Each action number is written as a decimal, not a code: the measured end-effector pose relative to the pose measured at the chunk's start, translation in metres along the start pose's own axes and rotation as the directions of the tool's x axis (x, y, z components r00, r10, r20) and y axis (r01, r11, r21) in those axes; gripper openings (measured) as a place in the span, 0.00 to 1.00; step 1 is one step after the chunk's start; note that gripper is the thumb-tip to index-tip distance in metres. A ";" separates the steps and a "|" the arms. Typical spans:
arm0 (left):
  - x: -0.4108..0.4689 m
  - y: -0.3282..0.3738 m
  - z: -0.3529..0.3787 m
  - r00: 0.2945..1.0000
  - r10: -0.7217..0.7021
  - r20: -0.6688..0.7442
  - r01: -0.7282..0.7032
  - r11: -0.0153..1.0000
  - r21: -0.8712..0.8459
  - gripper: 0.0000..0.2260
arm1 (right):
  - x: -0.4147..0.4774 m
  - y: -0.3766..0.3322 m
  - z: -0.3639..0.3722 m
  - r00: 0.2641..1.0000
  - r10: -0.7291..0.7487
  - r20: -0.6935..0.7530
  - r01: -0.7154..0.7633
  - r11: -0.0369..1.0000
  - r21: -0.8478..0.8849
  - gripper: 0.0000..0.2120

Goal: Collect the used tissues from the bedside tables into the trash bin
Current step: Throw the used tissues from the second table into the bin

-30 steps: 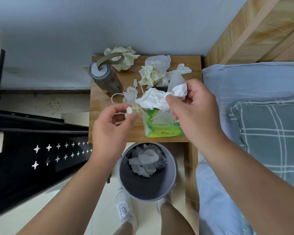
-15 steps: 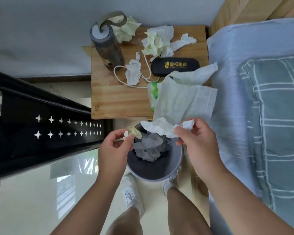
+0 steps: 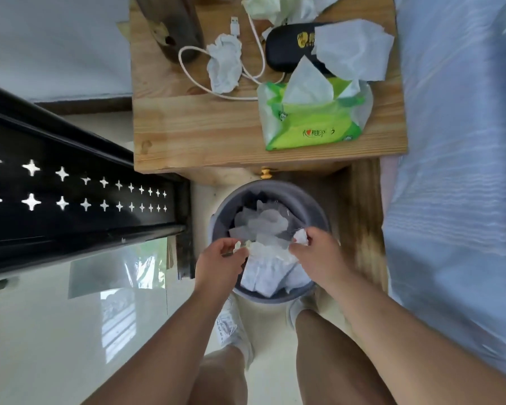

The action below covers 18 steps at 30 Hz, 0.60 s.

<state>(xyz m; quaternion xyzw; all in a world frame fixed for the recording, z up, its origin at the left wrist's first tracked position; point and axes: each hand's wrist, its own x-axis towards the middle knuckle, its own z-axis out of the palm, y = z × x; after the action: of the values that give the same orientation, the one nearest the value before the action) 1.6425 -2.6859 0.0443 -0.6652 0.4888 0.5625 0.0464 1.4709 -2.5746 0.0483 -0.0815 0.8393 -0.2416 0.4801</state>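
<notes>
A grey round trash bin [image 3: 323, 214] stands on the floor in front of the wooden bedside table [image 3: 199, 130], with several white tissues inside. Both my hands are over its near half. My left hand [image 3: 219, 263] pinches a small yellowish scrap of tissue [image 3: 240, 245]. My right hand [image 3: 316, 255] holds a corner of a large white tissue [image 3: 269, 267], which hangs down into the bin. On the table lie a crumpled white tissue [image 3: 224, 64], a flat white tissue [image 3: 352, 49] and a yellowish crumpled tissue [image 3: 263, 7] at the top edge.
A green tissue pack [image 3: 313, 118], a black glasses case [image 3: 287, 51], a white cable [image 3: 254, 54] and a dark bottle [image 3: 173, 27] share the table. A bed with blue sheets [image 3: 456, 141] lies on the right, a black metal frame [image 3: 70, 200] on the left. My feet stand below the bin.
Both hands have come down from the table edge to the bin with their tissues. The large tissue now hangs inside the bin. The view has tilted further down.
</notes>
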 end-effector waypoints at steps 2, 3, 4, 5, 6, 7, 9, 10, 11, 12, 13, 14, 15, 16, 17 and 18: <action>0.016 -0.008 0.007 0.999 -0.021 0.024 0.019 0.997 0.077 0.07 | 0.015 0.010 0.009 0.999 -0.002 0.039 0.005 0.997 -0.072 0.02; 0.023 -0.010 0.010 0.999 -0.029 0.033 0.025 0.994 0.104 0.07 | 0.021 0.013 0.012 0.998 0.000 0.062 0.007 0.993 -0.121 0.03; 0.030 -0.012 0.012 0.999 -0.035 0.041 0.030 0.991 0.127 0.06 | 0.027 0.015 0.014 0.996 0.009 0.089 0.007 0.985 -0.174 0.06; 0.036 -0.013 0.014 0.998 -0.040 0.051 0.032 0.988 0.148 0.05 | 0.032 0.016 0.014 0.993 0.023 0.115 0.003 0.976 -0.216 0.10; 0.040 -0.013 0.015 0.997 -0.042 0.065 0.031 0.986 0.162 0.05 | 0.037 0.018 0.014 0.990 0.039 0.136 -0.006 0.971 -0.239 0.13; 0.043 -0.013 0.016 0.996 -0.045 0.080 0.031 0.985 0.170 0.04 | 0.040 0.019 0.014 0.988 0.055 0.148 -0.019 0.971 -0.239 0.16; 0.045 -0.012 0.017 0.993 -0.051 0.107 0.032 0.984 0.175 0.06 | 0.043 0.020 0.010 0.986 0.089 0.140 -0.060 0.978 -0.201 0.22; 0.045 -0.011 0.017 0.992 -0.050 0.115 0.029 0.984 0.176 0.07 | 0.044 0.019 0.008 0.987 0.105 0.122 -0.084 0.983 -0.162 0.24; 0.043 -0.010 0.016 0.992 -0.043 0.120 0.021 0.984 0.179 0.07 | 0.044 0.018 0.006 0.988 0.118 0.102 -0.106 0.987 -0.120 0.25; 0.041 -0.007 0.015 0.992 -0.034 0.124 0.011 0.984 0.179 0.07 | 0.043 0.015 0.004 0.989 0.125 0.085 -0.118 0.989 -0.085 0.24; 0.039 -0.004 0.014 0.992 -0.025 0.124 0.003 0.985 0.173 0.07 | 0.041 0.012 0.002 0.990 0.118 0.073 -0.113 0.991 -0.069 0.21; 0.037 0.000 0.013 0.992 -0.015 0.124 -0.005 0.987 0.158 0.07 | 0.038 0.007 -0.001 0.993 0.095 0.068 -0.089 0.992 -0.084 0.17; 0.033 0.005 0.012 0.992 -0.007 0.123 -0.010 0.990 0.138 0.07 | 0.034 0.002 -0.003 0.996 0.060 0.065 -0.052 0.991 -0.126 0.12; 0.028 0.011 0.011 0.993 0.000 0.120 -0.014 0.993 0.118 0.07 | 0.029 -0.003 -0.006 0.998 0.026 0.063 -0.015 0.986 -0.169 0.08; 0.023 0.018 0.010 0.993 0.009 0.116 -0.021 0.994 0.105 0.06 | 0.025 -0.009 -0.009 0.998 -0.003 0.062 0.015 0.981 -0.194 0.06; 0.017 0.024 0.008 0.994 0.023 0.109 -0.034 0.995 0.099 0.06 | 0.020 -0.016 -0.013 0.998 -0.025 0.066 0.038 0.978 -0.205 0.06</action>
<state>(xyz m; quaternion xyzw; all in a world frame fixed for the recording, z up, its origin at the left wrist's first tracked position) 1.6176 -2.7036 0.0398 -0.6238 0.5227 0.5728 0.0980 1.4483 -2.5919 0.0463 -0.1517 0.8429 -0.1584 0.4913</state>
